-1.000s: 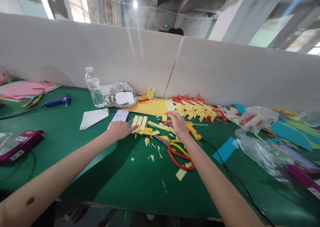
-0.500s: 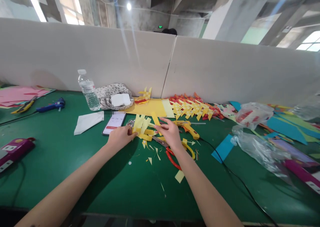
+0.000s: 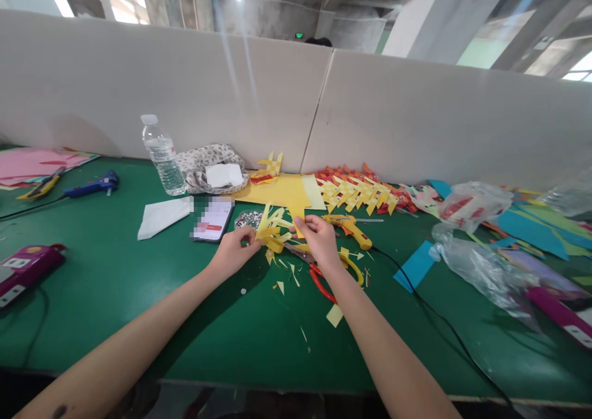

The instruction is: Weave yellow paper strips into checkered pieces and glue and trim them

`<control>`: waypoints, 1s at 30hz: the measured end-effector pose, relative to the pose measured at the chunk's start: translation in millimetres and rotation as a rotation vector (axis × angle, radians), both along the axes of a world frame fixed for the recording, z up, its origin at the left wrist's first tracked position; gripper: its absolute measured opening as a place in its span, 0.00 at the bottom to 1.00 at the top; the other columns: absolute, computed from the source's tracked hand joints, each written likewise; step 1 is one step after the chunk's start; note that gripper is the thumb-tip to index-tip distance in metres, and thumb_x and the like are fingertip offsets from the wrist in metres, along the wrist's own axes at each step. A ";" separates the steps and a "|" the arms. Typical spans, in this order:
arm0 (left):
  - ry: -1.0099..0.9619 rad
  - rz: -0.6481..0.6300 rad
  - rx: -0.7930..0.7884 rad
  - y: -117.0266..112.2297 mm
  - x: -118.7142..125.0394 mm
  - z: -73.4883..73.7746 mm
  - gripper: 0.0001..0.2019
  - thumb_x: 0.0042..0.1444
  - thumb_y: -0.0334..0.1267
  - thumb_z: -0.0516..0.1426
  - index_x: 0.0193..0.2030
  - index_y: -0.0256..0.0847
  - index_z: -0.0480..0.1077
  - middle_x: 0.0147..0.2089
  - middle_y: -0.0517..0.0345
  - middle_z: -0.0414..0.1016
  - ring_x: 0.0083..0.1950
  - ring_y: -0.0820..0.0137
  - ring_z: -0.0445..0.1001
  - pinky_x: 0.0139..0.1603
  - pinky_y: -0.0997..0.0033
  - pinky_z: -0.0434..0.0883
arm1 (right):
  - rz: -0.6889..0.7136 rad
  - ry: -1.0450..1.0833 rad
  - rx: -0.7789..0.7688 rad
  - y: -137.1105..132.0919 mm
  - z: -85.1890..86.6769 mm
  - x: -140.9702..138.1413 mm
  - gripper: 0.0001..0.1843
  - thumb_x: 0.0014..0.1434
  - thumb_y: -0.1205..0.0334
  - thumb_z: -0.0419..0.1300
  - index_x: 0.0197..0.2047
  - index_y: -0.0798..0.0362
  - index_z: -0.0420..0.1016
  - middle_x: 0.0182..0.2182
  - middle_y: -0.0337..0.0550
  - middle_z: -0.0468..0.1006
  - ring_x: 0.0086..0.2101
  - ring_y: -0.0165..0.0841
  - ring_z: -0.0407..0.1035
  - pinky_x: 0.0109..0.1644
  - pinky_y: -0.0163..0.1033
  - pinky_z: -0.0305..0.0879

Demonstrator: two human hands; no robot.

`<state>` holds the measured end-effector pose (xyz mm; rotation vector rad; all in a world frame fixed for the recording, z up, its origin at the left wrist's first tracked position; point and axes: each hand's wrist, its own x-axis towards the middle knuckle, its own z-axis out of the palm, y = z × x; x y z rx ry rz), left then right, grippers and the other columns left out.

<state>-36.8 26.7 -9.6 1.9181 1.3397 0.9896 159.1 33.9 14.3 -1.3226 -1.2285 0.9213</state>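
Note:
My left hand (image 3: 234,252) is closed on a bunch of yellow paper strips (image 3: 272,229), lifted slightly off the green table (image 3: 115,289). My right hand (image 3: 319,239) pinches one strip of the same bunch from the right. Red-handled scissors (image 3: 324,278) lie just under my right wrist, among small yellow paper scraps (image 3: 281,286). A yellow glue gun (image 3: 351,229) lies just beyond my right hand. A phone (image 3: 211,220) sits left of the strips.
A water bottle (image 3: 160,155), a patterned pouch (image 3: 208,167) and a white folded paper (image 3: 161,215) lie at the left. Woven yellow-and-red paper pieces (image 3: 358,192) line the white divider. Plastic bags (image 3: 481,271) and blue paper (image 3: 419,265) lie right. A black cable (image 3: 439,323) crosses the table.
My hands gathered the yellow strips from flat on the table and brought them together, lifted. My right hand left the far strips and came to the bunch.

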 end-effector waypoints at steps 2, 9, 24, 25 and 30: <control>-0.085 0.029 -0.065 4.1 -0.5 -7.8 0.13 0.49 0.41 0.54 0.24 0.42 0.52 0.23 0.66 0.59 0.28 0.74 0.65 0.30 0.74 0.64 | 0.006 -0.019 0.024 -4.1 1.6 0.6 0.19 0.46 0.43 0.60 0.27 0.52 0.68 0.25 0.43 0.79 0.28 0.37 0.74 0.33 0.39 0.70; -0.399 0.026 -0.252 14.1 -2.0 -20.7 0.20 0.42 0.40 0.61 0.35 0.44 0.52 0.28 0.64 0.72 0.31 0.70 0.74 0.31 0.71 0.70 | 0.035 -0.050 0.072 -10.3 4.0 -1.0 0.18 0.49 0.44 0.59 0.29 0.52 0.69 0.26 0.43 0.79 0.26 0.35 0.73 0.34 0.39 0.69; -0.054 0.038 -0.114 4.8 -1.4 -10.9 0.21 0.42 0.43 0.61 0.44 0.39 0.69 0.42 0.55 0.77 0.40 0.62 0.75 0.41 0.65 0.71 | 0.067 -0.050 0.028 -13.5 4.7 -4.8 0.16 0.50 0.46 0.58 0.30 0.51 0.66 0.25 0.40 0.77 0.23 0.32 0.71 0.31 0.37 0.69; -0.050 0.031 -0.119 4.7 -1.2 -10.7 0.21 0.43 0.44 0.60 0.44 0.39 0.69 0.41 0.55 0.77 0.40 0.62 0.75 0.40 0.65 0.71 | 0.070 -0.056 0.028 -12.8 3.7 -4.6 0.16 0.51 0.46 0.57 0.30 0.51 0.64 0.25 0.39 0.76 0.22 0.31 0.70 0.29 0.36 0.69; -0.029 0.012 -0.086 6.2 -1.5 -12.7 0.18 0.44 0.42 0.60 0.43 0.41 0.70 0.40 0.56 0.78 0.38 0.64 0.75 0.38 0.68 0.70 | 0.043 -0.111 -0.057 -8.6 -4.6 -2.8 0.10 0.55 0.52 0.49 0.28 0.49 0.57 0.22 0.32 0.71 0.14 0.26 0.63 0.18 0.32 0.61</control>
